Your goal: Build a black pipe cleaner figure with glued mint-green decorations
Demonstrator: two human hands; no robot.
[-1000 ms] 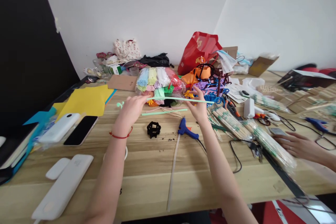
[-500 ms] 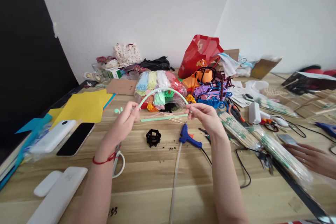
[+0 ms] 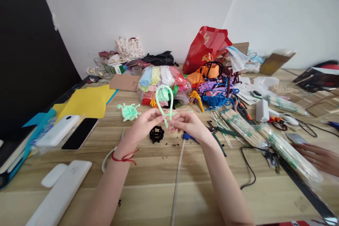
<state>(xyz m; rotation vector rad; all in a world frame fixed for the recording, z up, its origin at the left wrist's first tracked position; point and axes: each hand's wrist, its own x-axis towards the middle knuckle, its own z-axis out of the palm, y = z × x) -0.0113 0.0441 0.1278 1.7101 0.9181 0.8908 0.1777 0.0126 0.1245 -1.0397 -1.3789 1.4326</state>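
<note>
My left hand (image 3: pixel 144 127) and my right hand (image 3: pixel 189 124) pinch the two ends of a mint-green pipe cleaner (image 3: pixel 164 99). It is bent into a tall narrow loop standing above my fingers, its ends brought together. Both hands hover over the wooden table (image 3: pixel 159 183). Just below them lie a small black pipe-cleaner ring (image 3: pixel 156 134) and a blue glue gun (image 3: pixel 188 136), partly hidden by my right hand. A red string circles my left wrist.
A bag of coloured pipe cleaners (image 3: pixel 164 79) and a mint-green curled figure (image 3: pixel 128 111) lie beyond my hands. Yellow paper (image 3: pixel 84 102), phones (image 3: pixel 79 133) and white cases (image 3: pixel 62 192) sit left. Bundled bamboo sticks (image 3: pixel 243 125), cables and another person's hand (image 3: pixel 316 156) are right.
The pipe cleaner went from straight, to a wide arch, to a narrow loop as my hands came together and drew closer to me.
</note>
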